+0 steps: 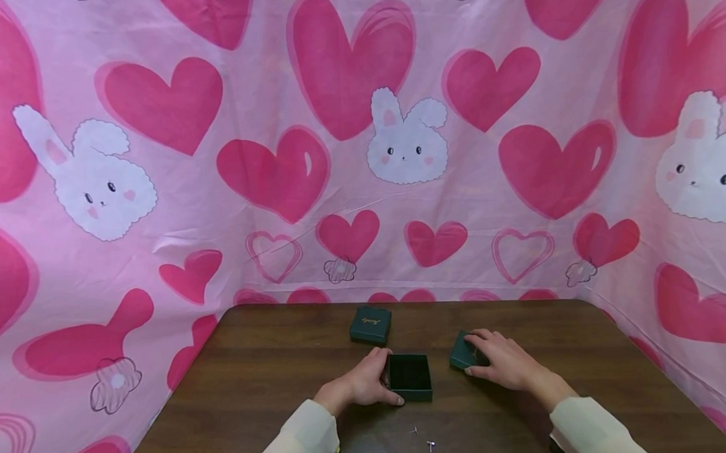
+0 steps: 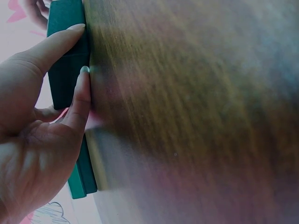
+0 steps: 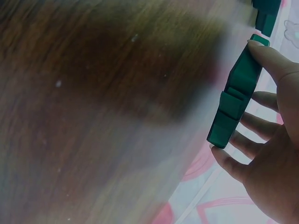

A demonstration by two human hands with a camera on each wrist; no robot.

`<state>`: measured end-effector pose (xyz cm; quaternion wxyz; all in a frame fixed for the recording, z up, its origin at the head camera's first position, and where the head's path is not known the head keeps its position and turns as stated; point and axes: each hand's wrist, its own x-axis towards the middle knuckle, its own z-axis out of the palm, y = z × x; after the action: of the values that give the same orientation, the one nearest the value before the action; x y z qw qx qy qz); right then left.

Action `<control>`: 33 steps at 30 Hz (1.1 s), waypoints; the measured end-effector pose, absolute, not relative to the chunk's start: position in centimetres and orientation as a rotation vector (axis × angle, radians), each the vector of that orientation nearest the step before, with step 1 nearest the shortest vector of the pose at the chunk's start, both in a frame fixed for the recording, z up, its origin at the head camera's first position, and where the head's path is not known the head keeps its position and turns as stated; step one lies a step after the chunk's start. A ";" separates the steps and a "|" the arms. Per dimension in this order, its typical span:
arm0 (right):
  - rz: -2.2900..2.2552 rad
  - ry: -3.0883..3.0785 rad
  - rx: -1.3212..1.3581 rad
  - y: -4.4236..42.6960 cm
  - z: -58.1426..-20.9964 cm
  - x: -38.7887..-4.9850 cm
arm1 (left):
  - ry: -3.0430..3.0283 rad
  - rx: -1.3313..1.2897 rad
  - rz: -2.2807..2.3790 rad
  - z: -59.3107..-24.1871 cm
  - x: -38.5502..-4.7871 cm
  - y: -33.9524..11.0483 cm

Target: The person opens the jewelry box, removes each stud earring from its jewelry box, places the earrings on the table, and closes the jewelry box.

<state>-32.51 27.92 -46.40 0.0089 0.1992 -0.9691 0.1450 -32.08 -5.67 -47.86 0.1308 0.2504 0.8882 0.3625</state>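
A dark green square box base with a black inside stands on the table, its top uncovered. My left hand grips it from the left, thumb at the near corner and fingers at the far side; the left wrist view shows the box base between thumb and fingers. To the right, my right hand holds a green box lid by its edges, low over or on the tabletop. In the right wrist view the lid shows edge-on, thumb at one end and fingers along the other side.
A third green piece, a box with gold lettering on top, sits farther back. Two tiny shiny metal pieces lie near the front, one pale, one with a stem. The brown wooden table meets a pink heart-and-rabbit cloth.
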 end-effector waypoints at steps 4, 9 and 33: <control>0.461 -3.030 0.618 27.7 -46.2 -32.4 | 2.578 0.727 1.052 -47.8 -32.1 -5.7; 0.478 -3.030 0.629 27.5 -46.0 -32.2 | 2.580 0.728 1.052 -47.9 -32.1 -5.7; 0.479 -3.004 0.684 27.1 -45.9 -32.1 | 2.574 0.730 1.058 -47.9 -32.1 -5.7</control>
<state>-32.07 27.09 -45.93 0.0117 0.2194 -0.9634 0.1536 -32.13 -5.69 -47.87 0.1321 0.2514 0.8869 0.3644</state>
